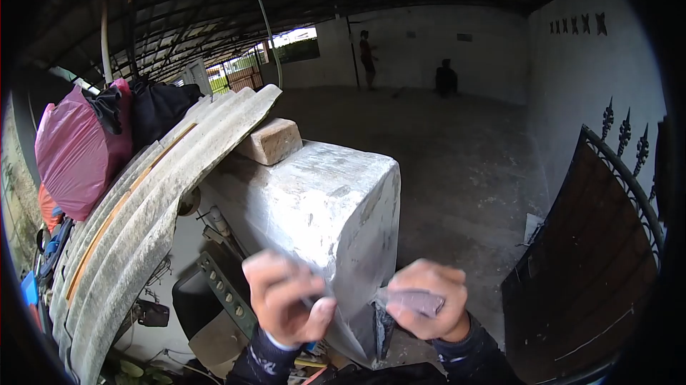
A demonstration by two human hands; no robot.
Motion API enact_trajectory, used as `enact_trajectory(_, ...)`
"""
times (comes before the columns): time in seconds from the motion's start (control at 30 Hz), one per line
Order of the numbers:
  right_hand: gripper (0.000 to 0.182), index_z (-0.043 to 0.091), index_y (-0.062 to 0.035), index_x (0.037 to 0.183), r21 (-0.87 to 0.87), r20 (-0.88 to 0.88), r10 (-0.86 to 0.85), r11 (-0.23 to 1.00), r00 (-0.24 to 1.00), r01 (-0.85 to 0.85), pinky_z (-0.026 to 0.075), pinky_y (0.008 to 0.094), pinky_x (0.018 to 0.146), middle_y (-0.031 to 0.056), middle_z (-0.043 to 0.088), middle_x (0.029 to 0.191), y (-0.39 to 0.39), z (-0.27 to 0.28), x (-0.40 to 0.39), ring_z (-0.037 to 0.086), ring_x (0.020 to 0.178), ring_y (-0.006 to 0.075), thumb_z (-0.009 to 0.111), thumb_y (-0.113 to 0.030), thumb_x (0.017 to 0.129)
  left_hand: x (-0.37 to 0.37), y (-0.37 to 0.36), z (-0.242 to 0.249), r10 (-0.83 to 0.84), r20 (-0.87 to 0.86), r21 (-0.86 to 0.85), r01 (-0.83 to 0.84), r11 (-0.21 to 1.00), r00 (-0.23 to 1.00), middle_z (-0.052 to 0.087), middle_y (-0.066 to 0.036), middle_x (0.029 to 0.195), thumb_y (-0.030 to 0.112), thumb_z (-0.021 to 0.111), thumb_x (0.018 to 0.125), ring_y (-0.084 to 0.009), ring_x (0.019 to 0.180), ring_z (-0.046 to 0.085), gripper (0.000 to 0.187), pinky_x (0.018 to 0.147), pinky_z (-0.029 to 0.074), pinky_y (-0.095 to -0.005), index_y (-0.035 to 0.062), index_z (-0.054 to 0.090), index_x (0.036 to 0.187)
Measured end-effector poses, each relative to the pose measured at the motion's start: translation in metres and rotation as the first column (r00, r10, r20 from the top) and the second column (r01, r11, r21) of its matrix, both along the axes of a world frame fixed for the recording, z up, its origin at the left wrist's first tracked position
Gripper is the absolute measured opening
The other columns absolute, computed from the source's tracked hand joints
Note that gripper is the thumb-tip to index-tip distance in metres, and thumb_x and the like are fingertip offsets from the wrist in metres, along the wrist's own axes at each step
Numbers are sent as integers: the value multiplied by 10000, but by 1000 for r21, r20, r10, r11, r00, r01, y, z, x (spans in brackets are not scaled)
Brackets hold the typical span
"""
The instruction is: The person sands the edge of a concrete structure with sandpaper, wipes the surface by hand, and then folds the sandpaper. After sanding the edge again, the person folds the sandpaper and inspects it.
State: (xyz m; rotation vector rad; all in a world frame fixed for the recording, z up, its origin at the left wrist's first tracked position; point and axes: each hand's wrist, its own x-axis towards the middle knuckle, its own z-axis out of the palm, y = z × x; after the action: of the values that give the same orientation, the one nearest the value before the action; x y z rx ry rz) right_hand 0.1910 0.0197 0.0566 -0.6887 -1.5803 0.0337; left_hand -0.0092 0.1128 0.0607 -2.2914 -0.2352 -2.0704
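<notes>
Head view: left hand [286, 299] pinches a thin clear plastic sheet [336, 313] against the dusty white block [321, 206]; right hand [426, 299] closed on a flat grey scrap [418, 303]. Prob mid-peel; next needs a firm pull w/ both hands

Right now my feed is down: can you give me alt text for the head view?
Both hands grip a clear plastic sheet at the near corner of a big white block: left hand, right hand. A brick and corrugated sheets rest at its far left; two people stand far off.
</notes>
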Motion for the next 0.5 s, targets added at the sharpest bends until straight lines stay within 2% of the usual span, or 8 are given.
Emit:
enact_trajectory(0.07,251,644,20,946,123,4,-153,981,988,151,553,327,626,170,679,840,8,17,1,697,703,264,778,-54,747,24,5,29,23,-6,7,-23,1000,1000,572,-152,1109,404,835,682,-351,1087,516,628,967,403,-475,66,597,1154)
enact_trajectory(0.1,266,633,20,963,161,2,-194,968,981,191,552,330,627,171,674,854,11,23,2,695,709,272,774,-53,750,30,-4,50,150,-136,16,-150,989,979,583,-182,1235,439,847,657,-401,1197,508,761,1058,344,-497,42,569,1244)
enact_trajectory(0.17,291,588,14,1009,202,17,-186,963,982,179,516,325,637,171,617,907,21,28,9,626,717,240,736,-74,775,37,-4,55,121,-157,-64,-132,989,980,590,-182,1306,392,814,670,-409,1244,512,711,1074,329,-504,45,588,1247)
enact_trajectory(0.23,307,530,6,1051,147,-61,-113,982,992,121,454,307,669,157,540,956,25,29,9,517,734,195,681,-100,805,33,1,54,157,-205,-41,-169,985,966,609,-171,1284,352,776,679,-401,1227,530,645,1075,330,-501,51,608,1223)
enact_trajectory(0.27,316,490,-4,1077,52,-137,-11,998,991,19,400,292,687,139,481,981,24,24,8,434,752,158,636,-119,822,32,2,52,193,-242,-18,-203,979,951,628,-161,1262,312,737,688,-393,1210,548,582,1077,330,-499,57,627,1200)
enact_trajectory(0.37,313,490,3,1093,18,-238,99,995,966,-98,420,300,719,146,505,982,31,7,12,460,787,155,625,-106,833,35,3,50,174,-187,-37,-184,982,967,651,-156,1224,285,657,688,-391,1201,554,507,1074,337,-488,63,663,1143)
enact_trajectory(0.4,308,489,10,1111,23,-240,83,997,967,-80,469,302,754,170,572,998,30,4,10,544,830,157,638,-72,854,35,4,50,174,-188,-35,-184,982,967,651,-156,1224,285,657,688,-391,1201,554,507,1074,337,-488,63,663,1143)
enact_trajectory(0.5,327,475,18,1142,29,-314,35,999,949,-27,514,300,794,205,643,1025,26,-12,4,636,883,184,657,-23,873,34,7,50,149,-171,-21,-155,988,974,661,-162,1205,310,630,701,-381,1196,558,494,1073,340,-480,61,673,1126)
